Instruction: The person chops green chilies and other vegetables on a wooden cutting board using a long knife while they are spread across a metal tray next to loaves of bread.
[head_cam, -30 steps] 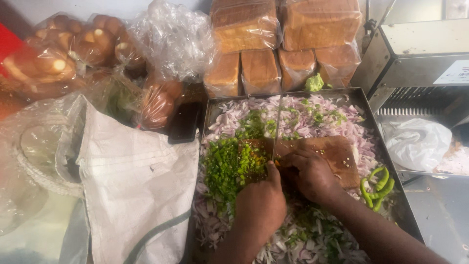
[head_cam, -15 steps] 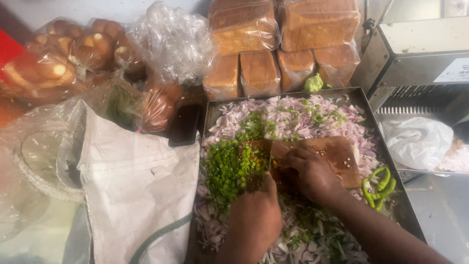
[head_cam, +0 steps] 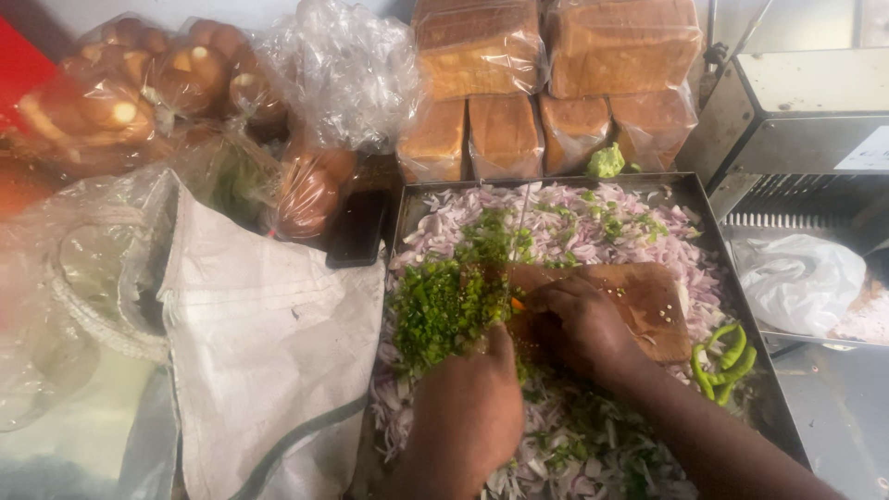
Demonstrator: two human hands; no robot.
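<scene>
A person chops green chillies on a wooden board [head_cam: 648, 301] resting in a steel tray [head_cam: 741, 287] of chopped onion [head_cam: 593, 218]. The left hand [head_cam: 468, 417] clenches the knife [head_cam: 521, 222]; the right hand [head_cam: 579, 324] pins chillies, grip curled. Chopped green [head_cam: 440, 306] piles leftward. Fingers beside the blade risk a cut if it slips.

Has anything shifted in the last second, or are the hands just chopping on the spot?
Little has changed. The left hand and its knife slid slightly left, toward the pile of chopped greens. The right hand kept pressing down on the wooden board. The tray, chopped onion, whole chillies and bread loaves stayed put.
</scene>
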